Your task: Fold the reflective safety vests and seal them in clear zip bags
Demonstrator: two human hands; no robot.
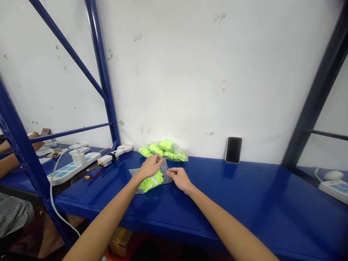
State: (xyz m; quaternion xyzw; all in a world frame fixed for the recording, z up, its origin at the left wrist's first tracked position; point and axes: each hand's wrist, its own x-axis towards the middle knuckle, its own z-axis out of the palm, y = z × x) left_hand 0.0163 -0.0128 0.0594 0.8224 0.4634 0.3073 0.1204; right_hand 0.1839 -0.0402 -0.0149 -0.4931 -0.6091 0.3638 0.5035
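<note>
A clear plastic bag with a folded neon-yellow reflective vest (152,182) inside lies on the blue table. My left hand (151,166) reaches over it, fingers pinched on the bag's open-looking edge near the top. At the right end of that edge, my right hand (179,177) pinches the plastic (165,167) between thumb and fingers. Just behind my hands, several more bagged neon-yellow bundles (166,146) are piled against the wall.
A black phone (233,149) leans on the wall. To the left are a white handheld fan (125,148), a battery with wires (106,159) and a power strip (77,167). Blue shelf posts (104,72) frame the table (212,195). Another person's arm (9,165) shows at far left.
</note>
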